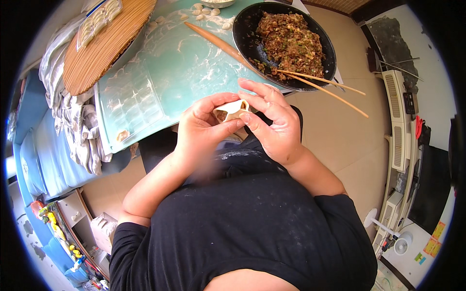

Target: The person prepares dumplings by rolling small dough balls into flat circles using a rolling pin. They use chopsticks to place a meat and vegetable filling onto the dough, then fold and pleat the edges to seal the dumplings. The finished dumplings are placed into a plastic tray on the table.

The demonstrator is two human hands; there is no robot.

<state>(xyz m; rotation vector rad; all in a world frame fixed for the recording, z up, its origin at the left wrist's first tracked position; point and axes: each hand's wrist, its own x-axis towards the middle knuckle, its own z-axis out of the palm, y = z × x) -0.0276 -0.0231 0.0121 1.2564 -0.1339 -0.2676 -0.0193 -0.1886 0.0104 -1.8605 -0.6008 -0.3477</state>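
Note:
Between both hands is a dumpling [234, 107], its pale wrapper folded over at the middle, with brown filling showing at the gaps on either side. My left hand [200, 122] grips its left end between thumb and fingers. The thumb and index finger of my right hand [277, 121] pinch the right end, while the other fingers are raised and bent. Flour dusts the fingers. Just beyond the hands lies the floury green mat [187, 72]. To the right, a black pan [246, 41] holds chopped brown filling [293, 41], with two chopsticks [335, 83] resting across its near rim.
A wooden rolling pin [218, 42] lies left of the pan. Small dough pieces [206, 10] sit at the far edge near a bowl [218, 3]. At left are a clear compartment tray [133, 94], a small dough piece [122, 135] and a round woven board [104, 53] bearing packed dumplings [100, 20].

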